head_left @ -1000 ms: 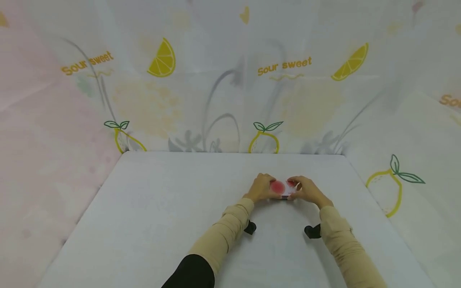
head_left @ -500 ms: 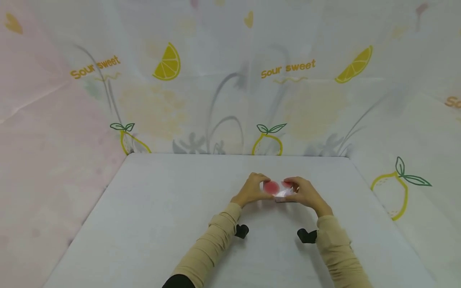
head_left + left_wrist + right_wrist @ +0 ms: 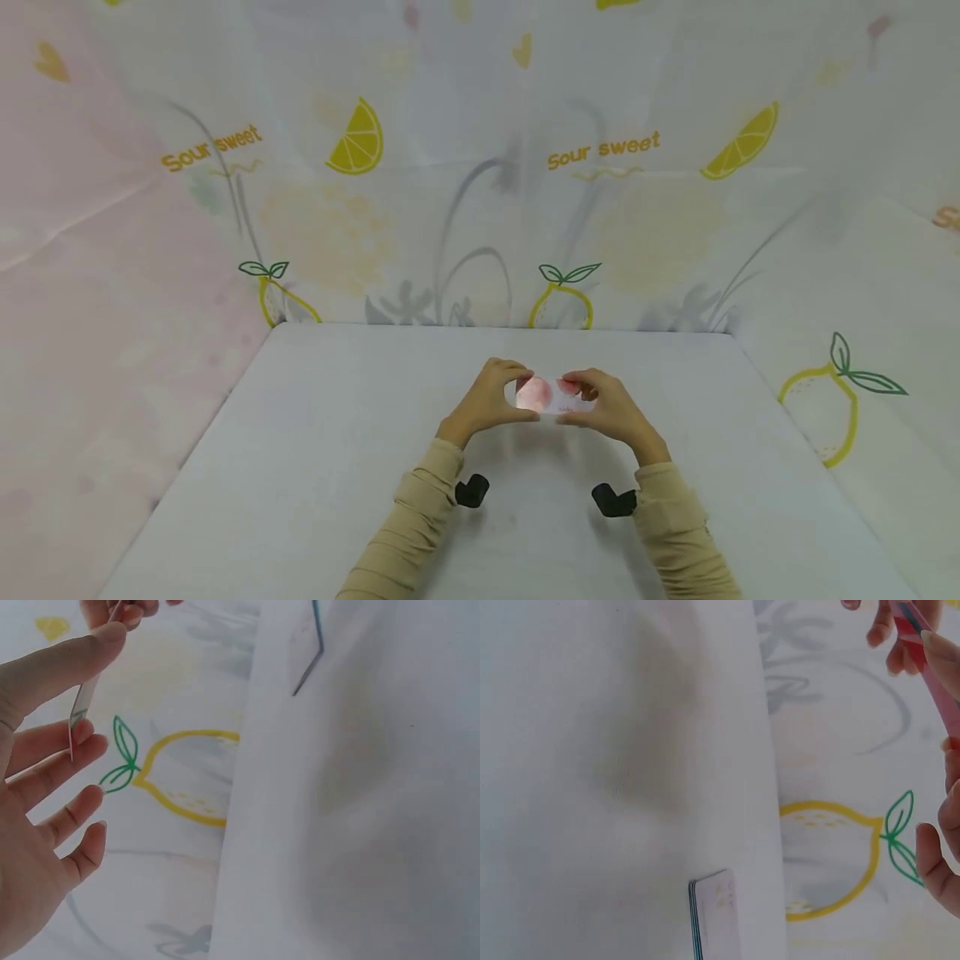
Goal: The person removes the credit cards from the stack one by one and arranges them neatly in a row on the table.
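From where I stand, both hands are on one printed card (image 3: pixel 537 395), held up above the white table (image 3: pixel 337 433) in front of the lemon-print backdrop (image 3: pixel 420 217). The left hand (image 3: pixel 487 398) pinches one end, fingers at the upper edge and thumb at the lower; the right hand (image 3: pixel 611 408) grips the other end in much the same way. The thumbs stand apart, leaving the middle of the card uncovered. It carries a large pinkish disc and a second, partly behind the right fingers; the lettering is too small for me to read.

The step in hand looks to be holding this card steady between the two hands. I'd judge a light, equal pinch best: squeezing the ends towards each other could bow something so thin. Moving both wrists together should keep it level, and a slight tilt may tame the pale glare on the disc. Sliding the right fingertips nearer the edge would uncover more print.

The right wrist view shows a small stack of cards (image 3: pixel 718 919) lying on the table, apart from the held one; any lowering there should be gentle, lest the stack get nudged.
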